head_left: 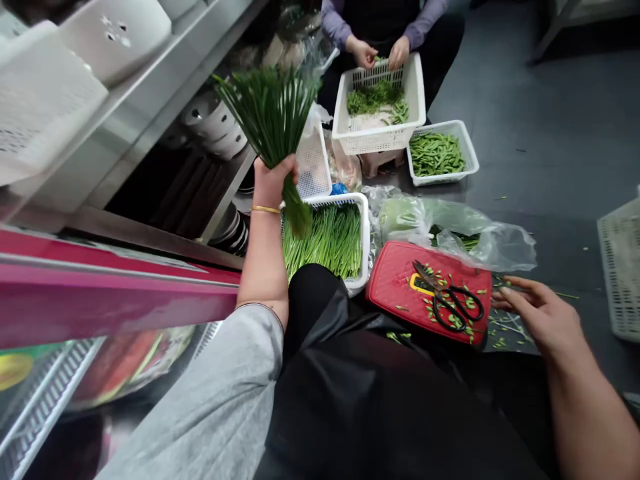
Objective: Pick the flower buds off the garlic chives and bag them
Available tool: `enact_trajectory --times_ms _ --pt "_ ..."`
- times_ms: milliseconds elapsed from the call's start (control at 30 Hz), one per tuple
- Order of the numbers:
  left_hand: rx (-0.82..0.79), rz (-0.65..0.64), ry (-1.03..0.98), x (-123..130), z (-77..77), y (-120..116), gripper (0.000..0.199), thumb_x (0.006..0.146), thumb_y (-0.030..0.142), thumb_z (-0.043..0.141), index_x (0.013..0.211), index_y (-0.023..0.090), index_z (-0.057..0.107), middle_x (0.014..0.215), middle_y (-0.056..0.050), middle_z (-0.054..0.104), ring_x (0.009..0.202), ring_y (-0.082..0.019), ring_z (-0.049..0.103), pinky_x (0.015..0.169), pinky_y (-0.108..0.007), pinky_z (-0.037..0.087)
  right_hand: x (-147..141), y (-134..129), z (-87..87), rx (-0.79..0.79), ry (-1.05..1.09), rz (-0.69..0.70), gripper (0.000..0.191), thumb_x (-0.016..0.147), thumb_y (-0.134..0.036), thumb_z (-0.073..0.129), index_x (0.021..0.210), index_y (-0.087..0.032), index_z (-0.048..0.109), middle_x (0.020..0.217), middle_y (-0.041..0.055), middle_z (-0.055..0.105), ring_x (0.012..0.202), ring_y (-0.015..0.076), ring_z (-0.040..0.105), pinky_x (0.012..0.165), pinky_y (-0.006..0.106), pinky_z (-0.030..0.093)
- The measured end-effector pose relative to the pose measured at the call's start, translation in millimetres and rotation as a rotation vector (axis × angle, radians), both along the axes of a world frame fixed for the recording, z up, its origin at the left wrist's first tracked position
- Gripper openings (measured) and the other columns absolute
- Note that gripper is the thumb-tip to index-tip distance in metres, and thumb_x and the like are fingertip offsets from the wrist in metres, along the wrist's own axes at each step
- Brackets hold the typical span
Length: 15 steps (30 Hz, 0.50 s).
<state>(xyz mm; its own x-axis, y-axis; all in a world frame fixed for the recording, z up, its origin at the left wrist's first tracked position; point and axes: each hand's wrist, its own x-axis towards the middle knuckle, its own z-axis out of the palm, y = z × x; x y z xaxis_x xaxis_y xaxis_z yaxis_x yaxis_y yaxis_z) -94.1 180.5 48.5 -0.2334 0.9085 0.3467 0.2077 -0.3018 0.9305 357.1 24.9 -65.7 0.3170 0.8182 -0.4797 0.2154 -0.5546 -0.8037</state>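
My left hand [275, 181] is closed around a thick bunch of garlic chives [274, 117], raised with the long green stalks fanning upward and the short ends hanging below the fist. Under it stands a white basket [365, 233] filled with more chives [330, 243] laid side by side. My right hand [547, 317] is at the right edge of a red padded seat or lid [393, 277], fingers stretched out and nothing visible in them. Black-handled scissors [445, 297] lie on the red surface among scattered green clippings.
A co-worker's hands [377, 52] are over a white basket [377, 143] of greens. Beside it sits a tray [473, 157] of green beans [436, 153]. Plastic bags [500, 233] lie behind the red surface. Metal shelving [130, 113] stands left, a crate [620, 267] right.
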Motion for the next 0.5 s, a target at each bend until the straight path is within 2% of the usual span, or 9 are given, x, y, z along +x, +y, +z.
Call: enact_trajectory --times_ms 33,100,167,200,267,333,433,500 --pt "-0.108 0.027 0.096 -18.4 -15.1 7.3 0.025 0.074 0.025 0.064 0.056 0.017 0.050 0.046 0.005 0.048 0.040 -0.006 0.043 0.042 -0.021 0.035 1.8 2.6 -5.3 -0.019 0.001 -0.011 0.050 0.049 -0.051 0.069 0.091 -0.027 0.054 0.074 0.0085 0.066 0.077 0.0353 0.068 0.096 0.053 0.047" --pt "-0.352 0.156 0.240 -43.9 -54.5 15.1 0.017 0.072 0.020 0.061 0.059 0.016 0.052 0.045 0.004 0.047 0.041 -0.008 0.044 0.045 -0.022 0.039 5.0 11.0 -12.8 -0.056 -0.030 0.005 0.048 0.051 -0.053 0.067 0.090 -0.027 0.055 0.075 0.0096 0.067 0.076 0.0354 0.068 0.094 0.054 0.048" --pt "-0.689 0.304 0.442 -54.6 -100.2 17.7 0.004 0.072 0.017 0.058 0.069 0.014 0.058 0.051 0.001 0.054 0.046 -0.011 0.051 0.050 -0.024 0.045 7.7 21.3 -19.2 -0.091 -0.056 0.060 0.046 0.054 -0.054 0.065 0.091 -0.027 0.055 0.076 0.0105 0.069 0.077 0.0354 0.069 0.092 0.053 0.049" --pt "-0.852 0.356 0.567 -55.7 -123.1 18.6 0.007 0.073 0.017 0.057 0.077 0.013 0.061 0.056 0.000 0.059 0.052 -0.013 0.057 0.056 -0.025 0.048 8.9 26.0 -22.7 -0.103 -0.070 0.089 0.045 0.056 -0.054 0.063 0.091 -0.027 0.056 0.076 0.0107 0.070 0.076 0.0349 0.069 0.089 0.053 0.050" --pt "-0.955 0.361 0.640 -52.9 -164.9 21.8 0.021 0.072 0.014 0.057 0.091 0.011 0.064 0.069 -0.006 0.067 0.066 -0.019 0.064 0.065 -0.028 0.051 11.2 32.7 -30.1 -0.128 -0.115 0.153 0.043 0.059 -0.055 0.062 0.092 -0.027 0.057 0.075 0.0101 0.071 0.073 0.0335 0.069 0.085 0.051 0.052" --pt "-1.012 0.345 0.696 -47.7 -200.4 28.1 0.035 0.074 0.015 0.058 0.108 0.010 0.060 0.087 -0.012 0.071 0.082 -0.025 0.068 0.075 -0.034 0.052 12.3 35.4 -37.2 -0.132 -0.186 0.211 0.045 0.060 -0.057 0.061 0.093 -0.026 0.059 0.074 0.0084 0.071 0.071 0.0319 0.070 0.081 0.050 0.053" --pt "-1.099 0.299 0.774 -42.7 -247.1 42.9 0.050 0.078 0.019 0.057 0.126 0.004 0.050 0.111 -0.027 0.066 0.105 -0.038 0.064 0.086 -0.049 0.048 10.9 35.9 -46.1 -0.131 -0.270 0.266 0.049 0.065 -0.060 0.058 0.097 -0.023 0.062 0.073 0.0059 0.071 0.070 0.0285 0.071 0.076 0.045 0.054" --pt "-1.144 0.262 0.809 -42.7 -276.8 53.4 0.058 0.082 0.021 0.053 0.134 0.000 0.039 0.117 -0.034 0.060 0.112 -0.043 0.060 0.089 -0.055 0.045 9.9 37.1 -51.4 -0.136 -0.285 0.275 0.048 0.070 -0.060 0.057 0.098 -0.021 0.062 0.071 0.0048 0.070 0.068 0.0257 0.070 0.073 0.041 0.054"
